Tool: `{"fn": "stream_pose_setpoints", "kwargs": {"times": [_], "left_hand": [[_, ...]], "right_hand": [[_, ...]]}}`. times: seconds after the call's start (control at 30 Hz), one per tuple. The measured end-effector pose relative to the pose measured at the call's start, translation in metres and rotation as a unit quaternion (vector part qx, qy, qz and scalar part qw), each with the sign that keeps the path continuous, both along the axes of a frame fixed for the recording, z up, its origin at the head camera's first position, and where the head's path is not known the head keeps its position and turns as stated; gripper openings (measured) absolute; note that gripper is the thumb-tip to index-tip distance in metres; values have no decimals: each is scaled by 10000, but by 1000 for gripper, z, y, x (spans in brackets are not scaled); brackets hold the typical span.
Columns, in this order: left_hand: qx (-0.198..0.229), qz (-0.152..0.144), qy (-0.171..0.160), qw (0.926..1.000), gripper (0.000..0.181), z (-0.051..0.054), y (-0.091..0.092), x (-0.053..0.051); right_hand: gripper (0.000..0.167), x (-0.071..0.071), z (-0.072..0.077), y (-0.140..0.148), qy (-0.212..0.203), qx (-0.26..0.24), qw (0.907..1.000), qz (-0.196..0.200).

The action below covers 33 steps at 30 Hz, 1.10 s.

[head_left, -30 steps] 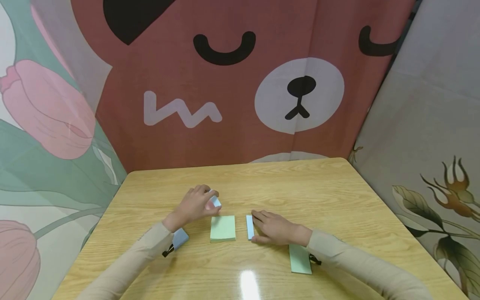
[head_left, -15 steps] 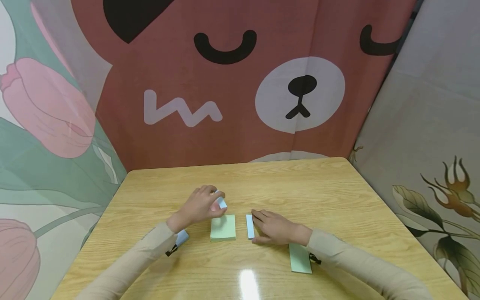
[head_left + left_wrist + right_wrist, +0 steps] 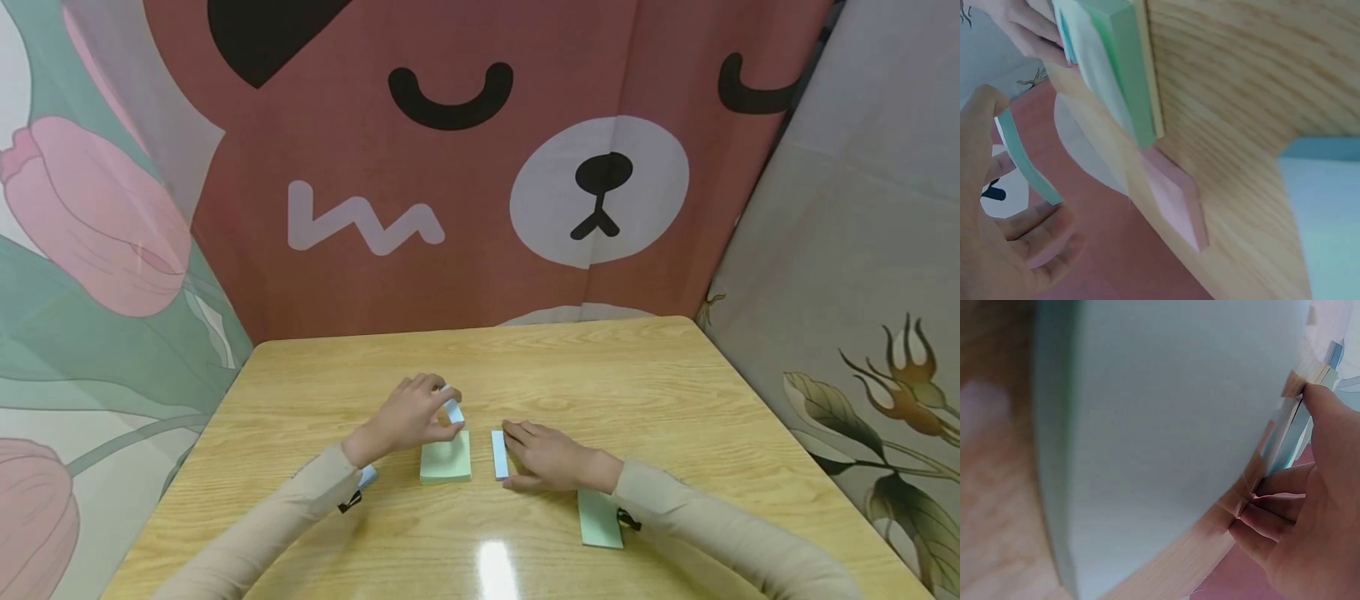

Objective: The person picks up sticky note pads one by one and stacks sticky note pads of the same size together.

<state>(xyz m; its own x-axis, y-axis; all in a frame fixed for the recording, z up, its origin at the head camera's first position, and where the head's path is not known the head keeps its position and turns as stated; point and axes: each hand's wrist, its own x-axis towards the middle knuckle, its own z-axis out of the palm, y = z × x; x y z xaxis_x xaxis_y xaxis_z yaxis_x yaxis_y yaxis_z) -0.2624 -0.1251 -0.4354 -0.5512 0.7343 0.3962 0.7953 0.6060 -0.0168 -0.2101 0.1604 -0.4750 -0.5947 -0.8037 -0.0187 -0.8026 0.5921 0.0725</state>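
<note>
Clearly, both hands (image 3: 408, 414) (image 3: 551, 456) hold pale-blue blocks (image 3: 453, 412) (image 3: 499, 456).

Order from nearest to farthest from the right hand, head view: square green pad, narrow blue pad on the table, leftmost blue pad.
1. Narrow blue pad, touching the right hand.
2. Square green pad, left of that.
3. Leftmost blue pad, farther left, partly hidden.

Your head camera: set back, facing forward and down over table (image 3: 577, 375); your wrist cameras: close in, tilted, looking along left hand (image 3: 405, 417) and right hand (image 3: 551, 456); green pad (image 3: 447, 461) shared by head, left wrist
</note>
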Motion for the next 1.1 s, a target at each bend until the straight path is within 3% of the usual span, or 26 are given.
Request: {"fn": "stream_pose_setpoints", "kwargs": {"times": [0.2,0.73,1.1], "left_hand": [[-106,-58,-127,9998,40,5,5,3],[-484,-462,-357,9971,42,2,21,7],[-611,-440,-395,9964,43,1,30,9]], "right_hand": [[79,0,-1,0,50,41,10000,-12],[79,1,-2,-1,-11,151,9998,-119],[78,1,-2,0,118,140,9998,-12]]}}
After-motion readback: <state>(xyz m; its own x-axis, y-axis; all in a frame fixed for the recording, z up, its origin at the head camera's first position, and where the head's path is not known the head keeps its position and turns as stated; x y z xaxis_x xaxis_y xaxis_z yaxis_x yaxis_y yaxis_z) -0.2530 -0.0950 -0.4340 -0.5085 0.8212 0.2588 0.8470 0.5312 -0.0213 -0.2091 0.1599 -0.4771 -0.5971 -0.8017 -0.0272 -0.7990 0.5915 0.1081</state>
